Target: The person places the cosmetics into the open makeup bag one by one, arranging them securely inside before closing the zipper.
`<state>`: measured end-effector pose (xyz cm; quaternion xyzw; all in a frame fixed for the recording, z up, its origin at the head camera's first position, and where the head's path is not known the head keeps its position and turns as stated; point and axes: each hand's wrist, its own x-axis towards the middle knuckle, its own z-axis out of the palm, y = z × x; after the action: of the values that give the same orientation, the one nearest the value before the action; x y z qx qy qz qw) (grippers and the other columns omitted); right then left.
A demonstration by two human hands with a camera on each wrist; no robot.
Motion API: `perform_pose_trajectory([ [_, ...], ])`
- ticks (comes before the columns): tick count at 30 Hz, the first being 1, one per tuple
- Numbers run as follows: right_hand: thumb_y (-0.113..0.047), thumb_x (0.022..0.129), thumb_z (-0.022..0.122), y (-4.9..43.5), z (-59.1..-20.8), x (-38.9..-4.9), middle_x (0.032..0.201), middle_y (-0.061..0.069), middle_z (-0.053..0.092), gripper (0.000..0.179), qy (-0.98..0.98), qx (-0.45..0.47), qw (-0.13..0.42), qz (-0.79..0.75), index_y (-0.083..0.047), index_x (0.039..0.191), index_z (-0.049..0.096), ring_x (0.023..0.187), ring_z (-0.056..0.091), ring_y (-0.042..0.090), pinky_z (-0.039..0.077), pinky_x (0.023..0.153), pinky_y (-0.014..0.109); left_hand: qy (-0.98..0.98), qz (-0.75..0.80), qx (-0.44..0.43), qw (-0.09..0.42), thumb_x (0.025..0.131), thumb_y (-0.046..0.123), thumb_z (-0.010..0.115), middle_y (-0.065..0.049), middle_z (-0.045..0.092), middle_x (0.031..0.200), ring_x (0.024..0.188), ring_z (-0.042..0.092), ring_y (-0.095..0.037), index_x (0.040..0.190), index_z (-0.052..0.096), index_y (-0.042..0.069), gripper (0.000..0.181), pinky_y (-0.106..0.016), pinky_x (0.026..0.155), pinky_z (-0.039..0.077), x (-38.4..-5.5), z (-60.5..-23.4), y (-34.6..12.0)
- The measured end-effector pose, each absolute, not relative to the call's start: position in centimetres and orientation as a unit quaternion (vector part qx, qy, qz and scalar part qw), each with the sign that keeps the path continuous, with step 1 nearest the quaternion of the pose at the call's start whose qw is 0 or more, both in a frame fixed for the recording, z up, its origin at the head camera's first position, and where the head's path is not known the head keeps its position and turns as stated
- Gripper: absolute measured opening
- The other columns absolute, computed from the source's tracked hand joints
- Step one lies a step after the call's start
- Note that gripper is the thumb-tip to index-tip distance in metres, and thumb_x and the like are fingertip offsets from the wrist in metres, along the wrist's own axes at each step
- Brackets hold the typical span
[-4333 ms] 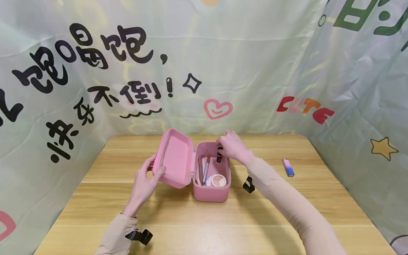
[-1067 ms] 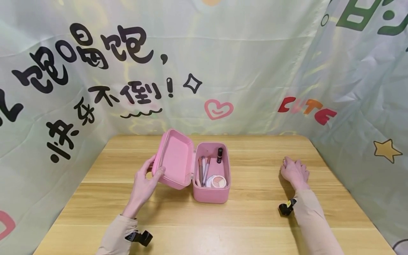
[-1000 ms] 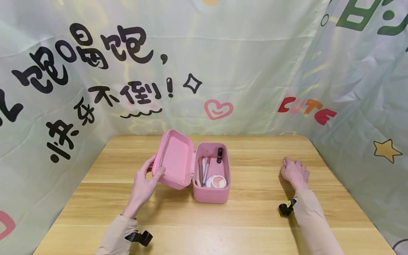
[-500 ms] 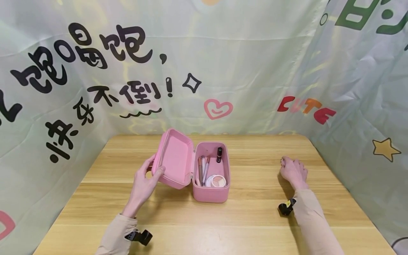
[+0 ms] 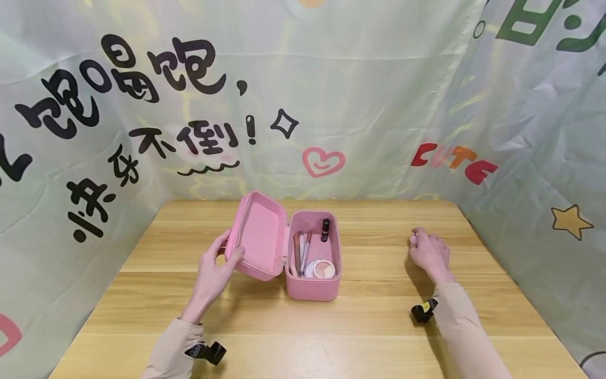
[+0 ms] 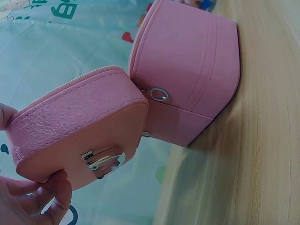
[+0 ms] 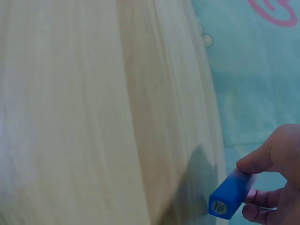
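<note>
A pink makeup case (image 5: 312, 290) stands on the table with its lid (image 5: 261, 237) swung out to the left. My left hand (image 5: 214, 271) grips the lid's outer edge, thumb on the rim and fingers underneath. Inside the case are a black tube (image 5: 325, 230) against the back wall, several slim pencils (image 5: 296, 252) on the left and a round three-shade compact (image 5: 324, 269) in front. Over the right of the table, my right hand (image 5: 430, 255) pinches a pink-and-blue lipstick (image 7: 230, 194) between thumb and fingers. Its blue end, with a round label, faces the right wrist camera.
The wooden table (image 5: 379, 326) has a printed cloth backdrop (image 5: 379, 95) behind it and along both sides. Small wrist cameras hang below both sleeves. Metal zip pulls (image 6: 158, 94) dangle at the joint between lid and case.
My right hand has left the case, where the black tube now stands, and gone right to the lipstick. It now shifts slightly left with the lipstick lifted. My left hand keeps holding the lid.
</note>
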<state>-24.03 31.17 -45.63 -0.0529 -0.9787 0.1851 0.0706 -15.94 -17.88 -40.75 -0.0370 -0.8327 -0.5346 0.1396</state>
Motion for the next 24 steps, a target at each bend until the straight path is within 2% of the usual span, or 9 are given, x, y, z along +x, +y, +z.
perform_pose_trajectory([
  [13, -0.015, 0.101, 0.046, 29.1, -43.6, -23.9, 0.113, 0.032, 0.062, 0.034, -0.968, -0.011, 0.127, 0.218, -0.002, 0.132, 0.049, 0.107, 0.056, 0.055, 0.039, 0.087, 0.066, -0.833, -0.535, -0.032, 0.141, 0.095, 0.021, 0.067, -0.015, 0.066, 0.129, 0.109, 0.058, -0.024, 0.147, 0.050, 0.008, 0.057, -0.023, 0.087, 0.047, -16.0, -40.8, -17.9],
  [17, -0.013, 0.099, 0.050, 28.3, -42.9, -23.9, 0.100, 0.025, 0.067, 0.030, -0.958, 0.015, 0.168, 0.231, -0.001, 0.126, 0.052, 0.094, 0.061, 0.048, 0.042, 0.083, 0.061, -0.833, -0.534, -0.032, 0.139, 0.095, 0.021, 0.067, -0.015, 0.066, 0.130, 0.109, 0.058, -0.024, 0.148, 0.049, 0.008, 0.057, -0.024, 0.088, 0.047, -16.0, -40.8, -17.9],
  [21, -0.011, 0.096, 0.052, 27.4, -42.3, -24.0, 0.083, 0.015, 0.069, 0.024, -0.946, 0.040, 0.219, 0.237, -0.001, 0.117, 0.055, 0.077, 0.059, 0.037, 0.042, 0.078, 0.056, -0.833, -0.535, -0.033, 0.137, 0.095, 0.020, 0.067, -0.016, 0.065, 0.133, 0.111, 0.058, -0.026, 0.148, 0.049, 0.008, 0.057, -0.024, 0.088, 0.047, -15.9, -40.7, -17.9],
  [24, -0.009, 0.093, 0.054, 26.8, -42.0, -24.0, 0.080, 0.014, 0.070, 0.021, -0.937, 0.055, 0.248, 0.241, -0.002, 0.113, 0.056, 0.069, 0.057, 0.032, 0.041, 0.077, 0.053, -0.833, -0.535, -0.033, 0.137, 0.095, 0.020, 0.067, -0.016, 0.065, 0.133, 0.111, 0.058, -0.026, 0.148, 0.049, 0.007, 0.057, -0.024, 0.088, 0.047, -15.9, -40.7, -17.9],
])
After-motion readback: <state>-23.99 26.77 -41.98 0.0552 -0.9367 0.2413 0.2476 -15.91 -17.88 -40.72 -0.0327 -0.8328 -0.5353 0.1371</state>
